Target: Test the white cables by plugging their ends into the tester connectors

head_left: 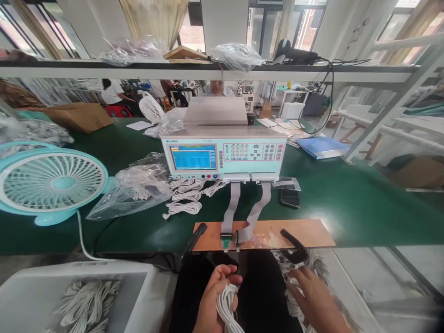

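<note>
My left hand (217, 296) is closed around a coiled bundle of white cable (227, 305), held low over my dark-clothed lap. Past it, two grey ribbon cables (231, 208) run from a bench tester (225, 155) with a lit blue screen. They end in small connectors (226, 240) at the front edge of a brown board (270, 233). To the right, my right hand (314, 296) is slightly blurred, its fingers stretched out and apart above a heap of white and grey cables (317, 263). I see nothing held in it.
More coiled cables (183, 207) lie before the tester. Black clamps (294, 245) hold the board. A turquoise fan (64, 182) and a plastic bag (138, 185) stand left, above a white bin (145, 282) with cables. A phone (290, 198) and blue folder (322, 145) lie right. People sit beyond.
</note>
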### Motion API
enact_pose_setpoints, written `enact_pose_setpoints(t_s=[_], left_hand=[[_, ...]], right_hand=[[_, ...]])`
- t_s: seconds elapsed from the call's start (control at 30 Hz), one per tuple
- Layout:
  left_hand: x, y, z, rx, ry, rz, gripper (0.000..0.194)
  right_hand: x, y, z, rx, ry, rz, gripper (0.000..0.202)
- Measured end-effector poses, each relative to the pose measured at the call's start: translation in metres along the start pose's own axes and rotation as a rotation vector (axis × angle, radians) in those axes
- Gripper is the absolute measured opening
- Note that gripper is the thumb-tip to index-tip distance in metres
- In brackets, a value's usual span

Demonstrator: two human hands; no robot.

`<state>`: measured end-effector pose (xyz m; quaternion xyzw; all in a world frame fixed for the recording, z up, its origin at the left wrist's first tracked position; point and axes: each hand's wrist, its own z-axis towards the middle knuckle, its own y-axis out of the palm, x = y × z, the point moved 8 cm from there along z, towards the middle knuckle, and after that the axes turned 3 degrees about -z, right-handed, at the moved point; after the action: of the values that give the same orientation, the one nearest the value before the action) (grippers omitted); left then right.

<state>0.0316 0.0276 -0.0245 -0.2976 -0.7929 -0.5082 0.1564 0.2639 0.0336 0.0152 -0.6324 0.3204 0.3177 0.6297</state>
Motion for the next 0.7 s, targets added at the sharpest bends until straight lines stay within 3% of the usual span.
enact_pose_setpoints(t_s=[0.07, 0.13, 0.27, 0.37, 0.5, 0.6, 0.7], left_hand=[[-0.004, 0.005, -0.002, -0.024, -0.003, -0.01, 0.017], [-0.01, 0.012, -0.005, -0.08, -0.019, 0.004, 0.023], [-0.025, 0.019, -0.015, -0.178, -0.099, 0.103, 0.037], [-0.024, 0.008, -0.02, -0.116, -0.052, 0.195, 0.036], [-0.018, -0.008, -0.023, -0.03, 0.056, 0.407, 0.016], [-0.026, -0.01, -0.023, -0.045, -0.001, 0.484, 0.022], [-0.033, -0.01, -0.024, 0.001, -0.075, 0.377, 0.024]], right_hand=[[-0.021, 0.019, -0.007, -0.109, -0.101, -0.037, 0.014], [-0.046, 0.052, -0.015, -0.249, -0.167, 0.06, 0.015], [-0.08, 0.092, -0.019, -0.319, -0.215, 0.33, 0.017], [-0.088, 0.096, -0.021, -0.317, -0.26, 0.427, 0.021], [-0.09, 0.09, -0.025, -0.256, -0.38, 0.334, 0.021], [-0.086, 0.093, -0.028, -0.206, -0.416, 0.24, 0.017], [-0.079, 0.099, -0.028, -0.132, -0.393, 0.211, 0.015]])
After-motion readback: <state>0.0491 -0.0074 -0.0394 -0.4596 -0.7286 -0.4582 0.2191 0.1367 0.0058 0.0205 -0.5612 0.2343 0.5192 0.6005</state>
